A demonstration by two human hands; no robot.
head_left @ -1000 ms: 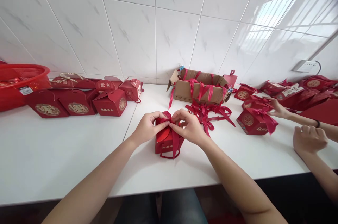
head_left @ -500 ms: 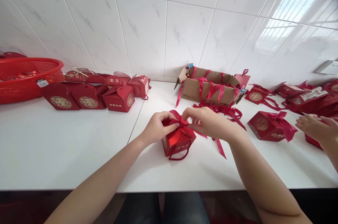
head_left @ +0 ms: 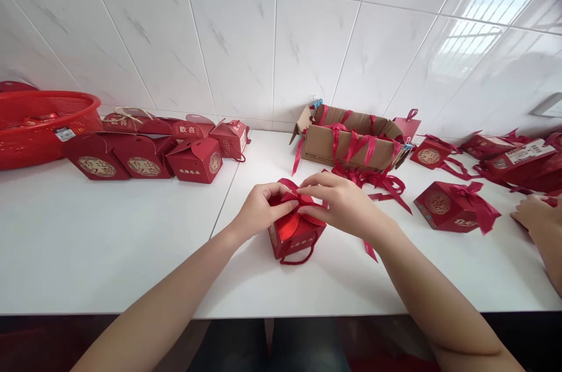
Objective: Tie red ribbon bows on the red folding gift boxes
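A small red gift box [head_left: 293, 235] with a cord handle stands on the white counter [head_left: 132, 243] in front of me. A red ribbon [head_left: 297, 193] is being worked on its top. My left hand [head_left: 259, 208] pinches the ribbon at the box's left top edge. My right hand [head_left: 342, 203] pinches the ribbon from the right, fingers pressed together over the box top. One ribbon tail [head_left: 370, 250] trails on the counter under my right wrist.
A cardboard box [head_left: 351, 147] draped with red ribbons sits behind. Finished red boxes [head_left: 195, 160] line the left back, beside a red basket [head_left: 39, 126]. A bowed box [head_left: 452, 206] and more boxes lie right, where another person's hand [head_left: 533, 214] rests.
My hands have drawn closer together over the box top. The other person's hands have withdrawn to the right edge. The view has shifted slightly.
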